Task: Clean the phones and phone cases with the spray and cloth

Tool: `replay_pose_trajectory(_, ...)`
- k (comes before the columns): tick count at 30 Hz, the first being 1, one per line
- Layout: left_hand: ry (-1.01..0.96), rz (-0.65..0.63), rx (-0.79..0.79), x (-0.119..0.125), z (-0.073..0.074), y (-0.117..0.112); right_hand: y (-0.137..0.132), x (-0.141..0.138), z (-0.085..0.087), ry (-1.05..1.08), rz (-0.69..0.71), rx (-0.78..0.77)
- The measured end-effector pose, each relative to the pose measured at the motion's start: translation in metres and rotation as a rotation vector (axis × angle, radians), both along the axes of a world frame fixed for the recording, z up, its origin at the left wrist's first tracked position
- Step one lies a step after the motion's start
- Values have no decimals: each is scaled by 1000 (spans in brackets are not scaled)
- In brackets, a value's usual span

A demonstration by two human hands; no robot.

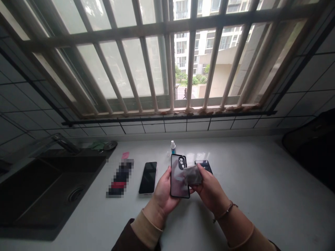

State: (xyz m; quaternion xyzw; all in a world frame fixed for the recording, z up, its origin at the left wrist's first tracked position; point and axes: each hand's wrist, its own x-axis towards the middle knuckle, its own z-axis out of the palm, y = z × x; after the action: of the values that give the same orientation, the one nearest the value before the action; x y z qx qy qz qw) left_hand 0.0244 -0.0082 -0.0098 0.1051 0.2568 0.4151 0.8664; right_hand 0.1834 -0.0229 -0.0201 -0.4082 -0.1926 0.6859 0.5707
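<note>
My left hand [162, 194] grips a phone case [178, 179] by its left side, above the counter. The case has a dark rim, a hazy see-through back and camera cut-outs near its top. In my right hand [208, 186] is a folded grey cloth [193, 175], pinched between thumb and fingers and lying against the case's right edge. A phone with a black screen [148, 177] lies on the counter left of my left hand. Partly hidden behind my right hand is another dark phone [204, 164]. Just beyond the case stands a small white-capped bottle [172, 146].
A dark sink [52, 216] with a faucet [65, 143] takes up the left side. Between sink and phone lies a blurred-out item [120, 178], with a pink slip [125, 155] above it. A black bulky object [314, 150] stands at right. A barred window rises behind the white counter [256, 181].
</note>
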Motion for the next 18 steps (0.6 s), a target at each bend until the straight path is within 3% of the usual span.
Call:
replay_pose_trajectory(4, 37, 22, -16, -1, -1, 1, 2, 2, -1, -42, 56, 31)
replay_pose_trajectory(8, 85, 56, -29, -5, 2, 1, 6, 6, -9, -174, -96, 90)
replay_pose_trajectory(18, 120, -151, 18, 6, 0, -16, 5, 27, -7, -1121, -475, 446)
